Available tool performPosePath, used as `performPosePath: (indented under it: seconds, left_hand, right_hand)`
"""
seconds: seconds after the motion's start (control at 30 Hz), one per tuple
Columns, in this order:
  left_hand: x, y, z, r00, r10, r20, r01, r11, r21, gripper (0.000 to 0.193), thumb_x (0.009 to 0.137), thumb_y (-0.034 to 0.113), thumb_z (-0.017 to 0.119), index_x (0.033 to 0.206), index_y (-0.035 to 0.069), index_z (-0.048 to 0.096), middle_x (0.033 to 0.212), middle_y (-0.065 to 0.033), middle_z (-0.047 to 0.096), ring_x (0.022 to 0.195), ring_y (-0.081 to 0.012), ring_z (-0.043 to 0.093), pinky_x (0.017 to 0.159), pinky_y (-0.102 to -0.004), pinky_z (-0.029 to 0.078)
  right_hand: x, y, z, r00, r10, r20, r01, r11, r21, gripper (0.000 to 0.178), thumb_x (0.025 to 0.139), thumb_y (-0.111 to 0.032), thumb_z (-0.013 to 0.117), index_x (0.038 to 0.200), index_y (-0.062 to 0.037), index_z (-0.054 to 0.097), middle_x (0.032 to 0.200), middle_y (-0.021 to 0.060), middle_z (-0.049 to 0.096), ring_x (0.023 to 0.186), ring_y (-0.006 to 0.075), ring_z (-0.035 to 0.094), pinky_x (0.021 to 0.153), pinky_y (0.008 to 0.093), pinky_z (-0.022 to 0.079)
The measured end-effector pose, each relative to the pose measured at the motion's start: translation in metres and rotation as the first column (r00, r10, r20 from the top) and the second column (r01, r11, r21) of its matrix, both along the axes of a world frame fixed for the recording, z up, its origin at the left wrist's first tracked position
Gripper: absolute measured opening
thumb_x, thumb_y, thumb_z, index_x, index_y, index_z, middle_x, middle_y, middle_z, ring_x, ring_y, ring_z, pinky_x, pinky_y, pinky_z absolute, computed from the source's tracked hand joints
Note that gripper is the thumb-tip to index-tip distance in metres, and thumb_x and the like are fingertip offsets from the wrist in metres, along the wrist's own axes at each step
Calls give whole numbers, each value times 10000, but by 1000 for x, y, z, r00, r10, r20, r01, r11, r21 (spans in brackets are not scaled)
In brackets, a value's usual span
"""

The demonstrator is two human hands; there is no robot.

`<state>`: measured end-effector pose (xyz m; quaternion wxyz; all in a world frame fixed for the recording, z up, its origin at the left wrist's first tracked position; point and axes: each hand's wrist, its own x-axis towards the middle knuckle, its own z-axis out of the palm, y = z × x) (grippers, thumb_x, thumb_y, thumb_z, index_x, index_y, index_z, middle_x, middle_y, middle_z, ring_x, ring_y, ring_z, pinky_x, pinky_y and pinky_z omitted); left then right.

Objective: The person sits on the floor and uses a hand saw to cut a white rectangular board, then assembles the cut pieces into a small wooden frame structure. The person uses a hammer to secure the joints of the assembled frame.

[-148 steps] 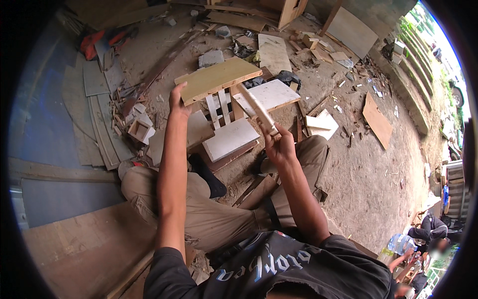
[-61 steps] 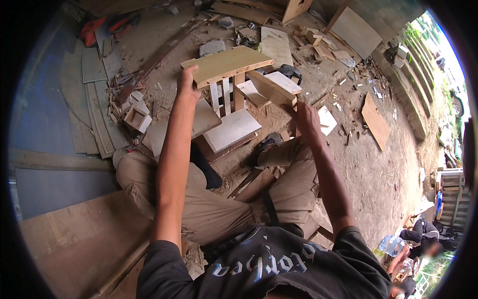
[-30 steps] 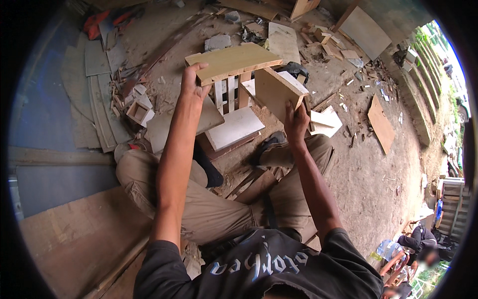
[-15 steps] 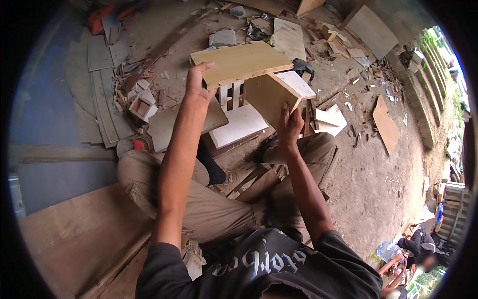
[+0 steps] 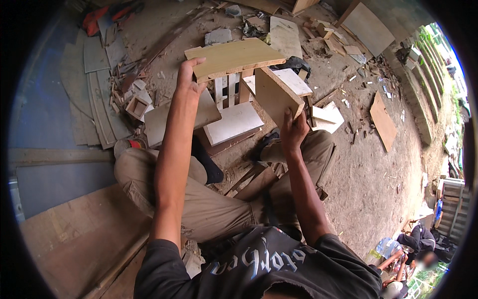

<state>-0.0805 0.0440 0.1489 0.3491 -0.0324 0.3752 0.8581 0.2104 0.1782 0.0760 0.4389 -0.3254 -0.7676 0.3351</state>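
A pale yellow-brown wooden board (image 5: 236,56) is held up in front of me, with my left hand (image 5: 190,75) closed around its left end. My right hand (image 5: 295,130) grips the lower right edge of a second wooden board (image 5: 273,94), which slants down beneath the first one's right part. The boards meet or overlap near the top; I cannot tell if they are joined. Below them lies a white-topped board (image 5: 236,122). A grey-beige panel (image 5: 169,122) is partly covered by my left forearm. White slats (image 5: 230,90) show under the upper board.
Wood scraps and a small open wooden box (image 5: 137,106) lie left on the dirt floor. White board pieces (image 5: 327,117) and a brown panel (image 5: 383,121) are to the right. A large plank (image 5: 84,229) lies beside my left leg. Other people (image 5: 420,244) sit at the lower right.
The right-hand board has turned, showing more of its edge, and its top has shifted left under the upper board. The upper board has moved slightly left. Both hands keep their hold.
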Motion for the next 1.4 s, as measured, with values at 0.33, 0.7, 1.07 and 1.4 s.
performPosePath:
  seconds: [0.33, 0.7, 1.07, 1.4]
  left_hand:
    - [-5, 2, -3, 999, -46, 0, 46, 999, 27, 447, 833, 2, 595, 1253, -76, 463, 1204, -218, 561, 1132, -354, 584, 1023, -464, 493]
    - [4, 3, 0, 999, 34, 3, -34, 999, -18, 356, 810, -16, 590, 1160, -56, 543, 1145, -188, 597, 1062, -329, 605, 994, -443, 485]
    - [-16, -7, -4, 999, -20, 48, 20, 1000, -4, 420, 860, -22, 571, 1255, -91, 446, 1194, -240, 556, 1112, -370, 587, 1014, -483, 493]
    - [-15, -18, -7, 998, -14, 54, 13, 1000, 14, 409, 862, -22, 577, 1248, -89, 459, 1205, -239, 556, 1112, -360, 597, 988, -478, 506]
  right_hand:
    - [-11, -3, -6, 996, -65, -60, 66, 998, 21, 288, 960, -263, 657, 1085, -6, 632, 849, 131, 685, 718, 184, 661, 654, 328, 514]
    - [-8, -1, 3, 995, -48, -88, 53, 997, 51, 195, 894, -142, 717, 983, -5, 611, 749, 180, 670, 652, 291, 701, 568, 358, 515]
    - [-18, 2, 12, 994, -9, -106, 25, 988, 153, 239, 901, -221, 730, 945, -9, 629, 625, 115, 577, 517, 178, 555, 495, 321, 428]
    - [-20, -2, 9, 994, -13, -111, 36, 977, 208, 234, 907, -184, 708, 1025, -1, 624, 770, 169, 645, 649, 284, 637, 608, 360, 496]
